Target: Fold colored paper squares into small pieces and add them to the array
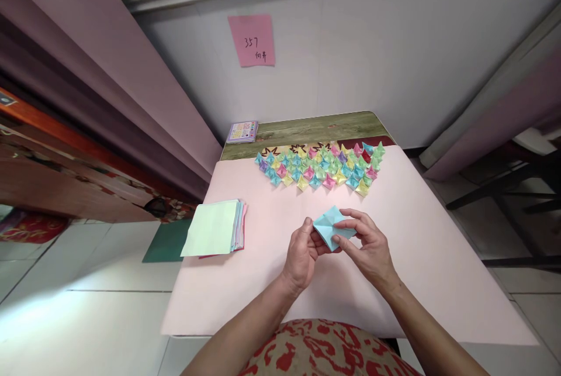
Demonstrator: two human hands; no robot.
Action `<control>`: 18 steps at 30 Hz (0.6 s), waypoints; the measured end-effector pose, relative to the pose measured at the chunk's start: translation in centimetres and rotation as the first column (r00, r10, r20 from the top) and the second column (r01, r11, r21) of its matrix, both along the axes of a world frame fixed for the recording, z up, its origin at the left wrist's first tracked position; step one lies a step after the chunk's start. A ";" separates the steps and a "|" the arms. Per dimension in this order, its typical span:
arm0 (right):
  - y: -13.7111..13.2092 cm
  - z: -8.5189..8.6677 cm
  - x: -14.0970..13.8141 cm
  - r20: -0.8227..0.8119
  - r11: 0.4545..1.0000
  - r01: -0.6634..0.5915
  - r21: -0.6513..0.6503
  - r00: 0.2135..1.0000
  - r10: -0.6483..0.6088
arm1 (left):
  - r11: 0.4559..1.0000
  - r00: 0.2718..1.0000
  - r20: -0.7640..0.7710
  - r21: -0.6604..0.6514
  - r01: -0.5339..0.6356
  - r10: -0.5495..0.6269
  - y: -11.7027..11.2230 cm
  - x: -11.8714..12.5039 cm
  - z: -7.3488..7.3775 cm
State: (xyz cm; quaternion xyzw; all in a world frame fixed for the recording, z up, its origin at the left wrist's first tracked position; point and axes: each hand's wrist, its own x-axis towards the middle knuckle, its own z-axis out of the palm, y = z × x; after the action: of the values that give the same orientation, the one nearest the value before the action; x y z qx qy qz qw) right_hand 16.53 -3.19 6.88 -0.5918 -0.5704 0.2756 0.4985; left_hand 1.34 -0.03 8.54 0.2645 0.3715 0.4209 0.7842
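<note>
together, hands holding blue paper, folded pieces on table

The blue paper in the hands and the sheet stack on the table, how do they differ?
The blue paper is folded and creased, while the top of the sheet stack lies unfolded.
The blue paper is smaller than the sheet stack.
The blue paper is held by the left hand and right hand; the sheet stack rests on the pink-covered table.
Both look like paper.
</note>
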 end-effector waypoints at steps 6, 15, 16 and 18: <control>0.1 0.2 -0.2 -0.007 0.999 0.047 0.015 0.999 -0.047 | 0.997 0.991 -0.126 0.066 0.042 -0.033 -0.1 0.2 0.0; -0.2 0.2 -0.1 0.003 0.991 -0.121 0.052 0.993 0.121 | 0.998 0.995 -0.081 0.022 0.060 -0.058 -0.2 0.2 0.2; -0.2 0.3 -0.1 0.017 0.989 -0.134 0.067 0.991 0.133 | 0.998 0.997 -0.053 0.018 0.056 -0.055 -0.2 0.1 0.3; -0.3 0.4 -0.1 0.047 0.984 -0.149 0.092 0.988 0.146 | 0.999 0.999 0.006 0.017 0.034 -0.034 -0.2 0.0 0.3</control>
State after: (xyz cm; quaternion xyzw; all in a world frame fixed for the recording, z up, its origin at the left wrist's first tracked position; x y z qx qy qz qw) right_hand 16.41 -3.50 7.30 -0.5288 -0.6351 0.2721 0.4929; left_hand 1.38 -0.26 8.89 0.2760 0.3610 0.4116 0.7900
